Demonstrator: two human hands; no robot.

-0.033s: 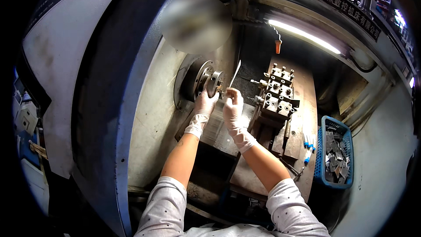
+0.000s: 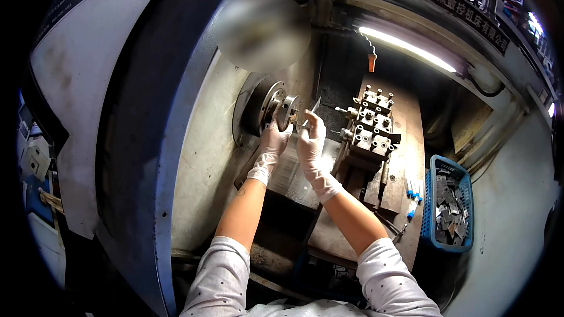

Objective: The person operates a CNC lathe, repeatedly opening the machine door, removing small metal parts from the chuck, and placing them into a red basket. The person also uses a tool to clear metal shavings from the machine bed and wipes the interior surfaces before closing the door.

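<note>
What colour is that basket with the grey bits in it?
The basket is blue; it shows best in the head view.

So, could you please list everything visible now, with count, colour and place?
Light tube: one, white, upper right
Nozzle: one, orange, below the light tube
Sign plate: one, dark, upper right
Door frame: one, blue, left side
Round chuck: one, grey, near centre
Bolted block: one, grey, right of centre
Hand tool: one, dark, below the bolted block
Basket: one, blue, right side
Metal pieces: many, grey, in the basket
Slim objects: several, white and blue, beside the basket
Thin stick: one, pale, in the right hand
Left hand: one, white glove, touching the round chuck
Right hand: one, white glove, near centre
Sleeves: two, dotted white, lower edge
</note>
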